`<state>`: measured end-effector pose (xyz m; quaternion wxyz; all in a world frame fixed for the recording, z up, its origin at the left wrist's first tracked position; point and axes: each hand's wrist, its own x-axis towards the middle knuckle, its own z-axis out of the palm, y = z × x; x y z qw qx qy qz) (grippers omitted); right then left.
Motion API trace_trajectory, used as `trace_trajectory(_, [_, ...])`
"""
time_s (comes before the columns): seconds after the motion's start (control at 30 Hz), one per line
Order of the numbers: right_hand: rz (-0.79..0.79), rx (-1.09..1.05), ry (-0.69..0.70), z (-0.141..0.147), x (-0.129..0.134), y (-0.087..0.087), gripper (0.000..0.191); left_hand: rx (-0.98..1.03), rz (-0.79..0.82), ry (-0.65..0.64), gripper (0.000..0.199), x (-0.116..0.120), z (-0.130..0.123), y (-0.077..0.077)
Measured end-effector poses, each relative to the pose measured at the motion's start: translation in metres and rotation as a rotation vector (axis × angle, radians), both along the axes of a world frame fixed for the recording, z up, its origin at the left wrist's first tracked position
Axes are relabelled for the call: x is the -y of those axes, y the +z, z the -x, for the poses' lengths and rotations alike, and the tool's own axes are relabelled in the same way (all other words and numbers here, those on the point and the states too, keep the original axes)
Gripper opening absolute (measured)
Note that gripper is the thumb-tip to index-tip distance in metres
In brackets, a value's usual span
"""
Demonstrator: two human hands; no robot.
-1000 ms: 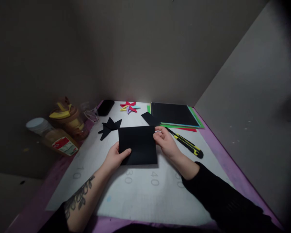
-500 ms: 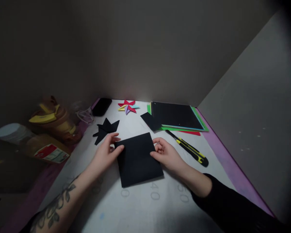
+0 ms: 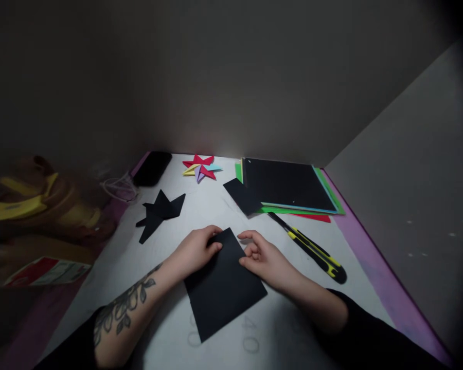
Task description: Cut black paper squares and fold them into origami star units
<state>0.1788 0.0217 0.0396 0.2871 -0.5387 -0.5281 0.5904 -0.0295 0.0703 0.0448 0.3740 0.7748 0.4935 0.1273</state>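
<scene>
A square of black paper (image 3: 227,293) lies tilted in front of me, one corner pointing away and one toward me. My left hand (image 3: 200,249) pinches it near the far corner, thumb on top and fingers behind. At the right edge is my right hand (image 3: 260,257), its thumb tip on the paper and its other fingers curled; the index finger stands slightly off the edge. A folded black paper star piece (image 3: 160,213) with several points rests beyond my left hand. To the right of my right hand lies a black and yellow utility knife (image 3: 310,249).
A stack of coloured sheets with black on top (image 3: 287,182) sits at the back right, a small black paper piece (image 3: 242,196) against it. A multicoloured paper star (image 3: 200,168) and a black phone (image 3: 153,168) are at the back. A blurred brown-and-yellow object (image 3: 50,200) and labelled bottle (image 3: 48,270) stand left.
The black paper has turned and come nearer to me, with both hands moving along. My left hand has slid toward the far corner, and my right index finger has lifted off the edge.
</scene>
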Motion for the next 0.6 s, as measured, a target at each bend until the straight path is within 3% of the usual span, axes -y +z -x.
trace_trajectory(0.1, [0.021,0.041,0.013,0.000,-0.001,-0.004,0.033,-0.147,-0.223,0.022,0.039,0.013,-0.004,0.007])
trace_trajectory(0.17, [0.016,0.081,0.010,0.001,-0.001,-0.007,0.030,-0.254,-0.332,-0.055,0.041,0.024,-0.010,0.013])
trace_trajectory(0.3, [-0.005,0.160,0.040,0.001,-0.003,-0.010,0.025,-0.405,-0.280,-0.299,0.040,0.039,-0.020,0.013])
trace_trajectory(0.5, [-0.391,0.469,0.170,-0.017,-0.003,0.009,0.015,-0.501,-0.308,-0.364,0.042,0.040,-0.018,0.006])
trace_trajectory(0.6, [-0.370,0.462,0.327,-0.023,0.000,0.016,0.020,-0.511,-0.346,-0.371,0.042,0.039,-0.016,0.007])
